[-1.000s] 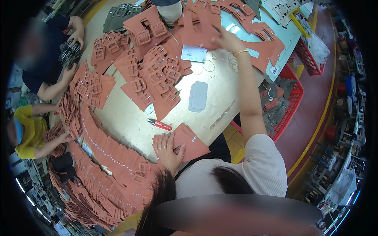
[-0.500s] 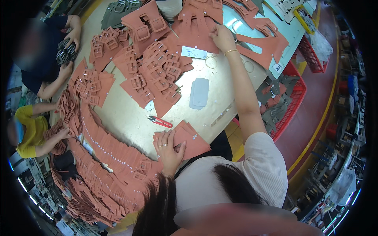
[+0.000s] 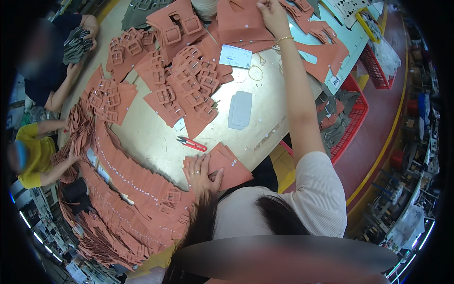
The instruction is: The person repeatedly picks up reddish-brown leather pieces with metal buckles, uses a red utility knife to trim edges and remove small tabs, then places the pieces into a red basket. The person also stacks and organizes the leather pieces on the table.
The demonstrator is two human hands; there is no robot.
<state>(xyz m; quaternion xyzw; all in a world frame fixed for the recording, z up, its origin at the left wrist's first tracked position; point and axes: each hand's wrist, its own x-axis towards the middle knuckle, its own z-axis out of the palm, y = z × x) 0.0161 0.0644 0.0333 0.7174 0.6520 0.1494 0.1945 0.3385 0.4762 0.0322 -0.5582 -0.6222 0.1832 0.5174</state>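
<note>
My left hand lies with fingers spread on a small stack of flat salmon leather-like pieces at the table's near edge. Stretched to the far side, my right hand pinches the edge of a salmon leather-like panel with a cut-out. Under it lie more salmon pieces; beside them are a white card and a thin rubber band. Red thread snips rest just beyond my left hand. Two grey rounded plates overlap in the middle of the table.
Salmon pieces with covered buckles are heaped left of centre. A long fanned row of salmon pieces curves along the left. Across the table, one person handles dark green pieces, another salmon ones. A red crate stands at right.
My right hand has moved farther away, lifting the panel's edge and shifting it across the pile. More of the white card shows. My left hand has stayed put.
</note>
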